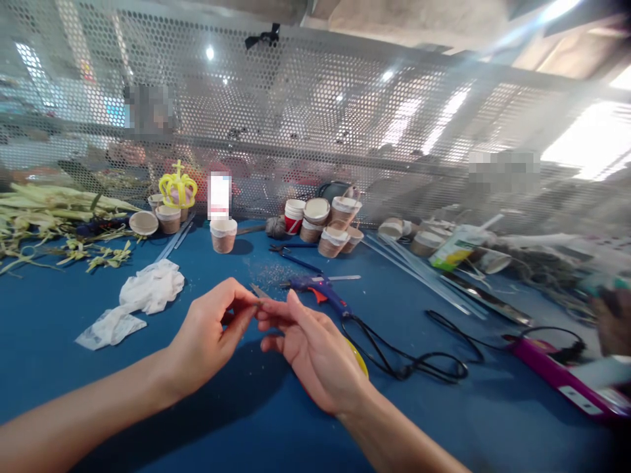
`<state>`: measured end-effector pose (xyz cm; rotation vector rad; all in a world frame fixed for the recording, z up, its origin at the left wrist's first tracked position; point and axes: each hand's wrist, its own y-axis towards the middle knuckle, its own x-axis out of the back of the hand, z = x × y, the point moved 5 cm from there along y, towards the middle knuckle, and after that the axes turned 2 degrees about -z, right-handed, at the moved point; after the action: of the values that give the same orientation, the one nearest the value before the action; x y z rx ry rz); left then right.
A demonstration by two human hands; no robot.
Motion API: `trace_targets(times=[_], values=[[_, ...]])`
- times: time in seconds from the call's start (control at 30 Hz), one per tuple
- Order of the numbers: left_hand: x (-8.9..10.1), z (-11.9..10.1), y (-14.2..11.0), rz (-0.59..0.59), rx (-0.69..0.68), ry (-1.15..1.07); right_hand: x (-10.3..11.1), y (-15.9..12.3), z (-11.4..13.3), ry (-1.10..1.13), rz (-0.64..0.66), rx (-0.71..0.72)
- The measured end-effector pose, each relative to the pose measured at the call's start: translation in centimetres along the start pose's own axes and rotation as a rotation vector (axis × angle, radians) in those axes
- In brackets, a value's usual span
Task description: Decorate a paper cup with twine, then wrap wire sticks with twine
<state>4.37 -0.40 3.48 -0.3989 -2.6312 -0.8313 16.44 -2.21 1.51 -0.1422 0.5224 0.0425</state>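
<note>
My left hand [211,335] is closed in a pinch, and whatever is between its thumb and forefinger is too small to make out. Its fingertips meet those of my right hand [318,355], whose fingers are stretched out with the thumb raised. Under and behind my right hand lies a pair of scissors; a blade tip and part of the yellow handle [359,360] show. Just beyond the hands rests a blue glue gun [323,289] with an orange trigger, its black cord trailing right. Dark pliers [296,257] lie farther back.
Crumpled white material [150,289] lies left, near dried plant stalks [49,210]. A cloth-rimmed pot [223,238] stands before a phone [219,195]. Stacked pots [332,240], clear glue sticks [419,272], a drink pouch [456,246] and a purple power strip [557,374] occupy the right side.
</note>
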Motion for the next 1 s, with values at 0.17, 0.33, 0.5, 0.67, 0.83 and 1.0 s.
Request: trace_targets(times=[0.17,0.33,0.5,0.67,0.83,1.0], values=[[-0.12,0.24,0.07,0.000,0.073,-0.049,-0.09,-0.01,0.04,-0.005,0.019,0.014],[-0.08,0.32,0.26,0.012,0.194,-0.112,0.00,0.07,0.00,-0.019,0.024,0.035],[-0.13,0.62,0.15,0.027,0.304,-0.201,-0.01,0.12,-0.03,-0.044,0.032,0.045],[-0.16,0.64,0.24,0.027,0.345,-0.238,-0.06,0.10,-0.02,-0.067,0.037,0.049],[-0.16,0.51,0.31,0.028,0.342,-0.243,0.00,0.09,-0.09,-0.081,0.026,0.045],[-0.17,0.55,0.28,0.021,0.352,-0.256,0.01,0.04,-0.14,-0.091,0.013,0.032]])
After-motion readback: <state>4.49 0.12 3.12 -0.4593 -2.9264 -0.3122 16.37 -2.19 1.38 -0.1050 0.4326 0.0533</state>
